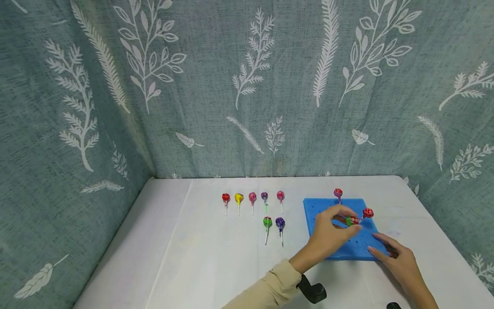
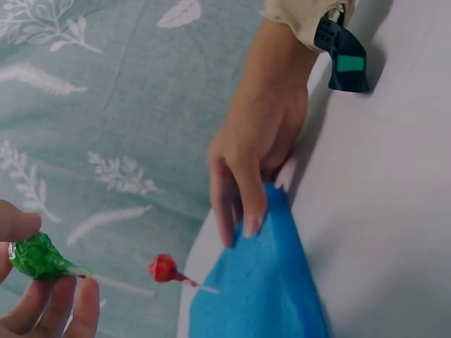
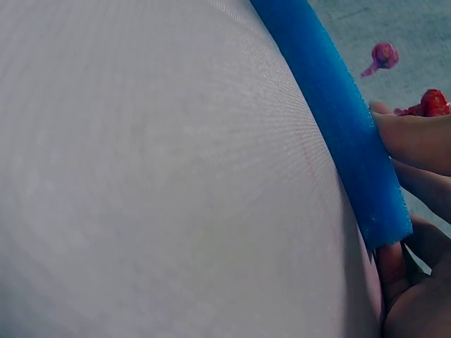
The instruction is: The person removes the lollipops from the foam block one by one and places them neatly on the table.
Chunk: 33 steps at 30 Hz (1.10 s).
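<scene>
My left hand (image 1: 332, 228) pinches a green-wrapped lollipop (image 2: 36, 255) between thumb and fingers, above a blue foam block (image 1: 349, 249). My right hand (image 1: 403, 262) grips the block's near right corner. In the right wrist view, fingers (image 3: 416, 144) lie over the foam's edge and another finger is beneath it. A red lollipop (image 1: 368, 213) stands tilted in the block, to the right of the held one. Toward the far edge, a pink-purple lollipop (image 1: 338, 193) also stands in the foam. The left hand hides part of the block's surface.
Left of the block, lollipops lie on the white table (image 1: 200, 266): a back row with a red one (image 1: 225, 197) and a yellow one (image 1: 239, 198) among several, and a green one (image 1: 267, 222) and a purple one (image 1: 280, 223) nearer. A patterned curtain (image 1: 216, 86) hangs behind.
</scene>
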Available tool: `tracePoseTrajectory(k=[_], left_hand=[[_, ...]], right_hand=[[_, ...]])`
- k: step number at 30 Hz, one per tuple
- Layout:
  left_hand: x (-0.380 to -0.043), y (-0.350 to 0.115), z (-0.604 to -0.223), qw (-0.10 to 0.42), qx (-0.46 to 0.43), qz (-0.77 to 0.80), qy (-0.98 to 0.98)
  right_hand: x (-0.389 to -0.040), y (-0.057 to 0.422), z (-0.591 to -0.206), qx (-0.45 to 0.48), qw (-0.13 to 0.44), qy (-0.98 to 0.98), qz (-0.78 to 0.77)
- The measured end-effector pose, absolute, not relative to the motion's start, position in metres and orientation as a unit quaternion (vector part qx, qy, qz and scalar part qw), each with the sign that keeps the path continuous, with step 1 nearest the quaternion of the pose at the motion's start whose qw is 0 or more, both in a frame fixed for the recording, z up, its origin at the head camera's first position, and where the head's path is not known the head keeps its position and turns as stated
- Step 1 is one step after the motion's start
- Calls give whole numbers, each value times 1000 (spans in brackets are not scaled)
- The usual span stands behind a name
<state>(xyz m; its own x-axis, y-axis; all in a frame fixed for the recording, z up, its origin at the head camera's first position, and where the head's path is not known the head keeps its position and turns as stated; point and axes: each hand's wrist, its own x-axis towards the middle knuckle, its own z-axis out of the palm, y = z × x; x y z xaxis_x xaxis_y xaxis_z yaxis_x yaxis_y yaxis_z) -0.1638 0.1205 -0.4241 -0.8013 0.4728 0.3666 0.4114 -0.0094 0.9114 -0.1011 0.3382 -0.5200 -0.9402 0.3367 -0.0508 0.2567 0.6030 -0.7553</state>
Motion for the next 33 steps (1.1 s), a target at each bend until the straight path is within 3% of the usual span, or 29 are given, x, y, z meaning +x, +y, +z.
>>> tracePoseTrajectory(k=[33], left_hand=[[-175,73,-421,32,287,643,710]], right_hand=[[-101,337,-519,-168,46,-895,411]])
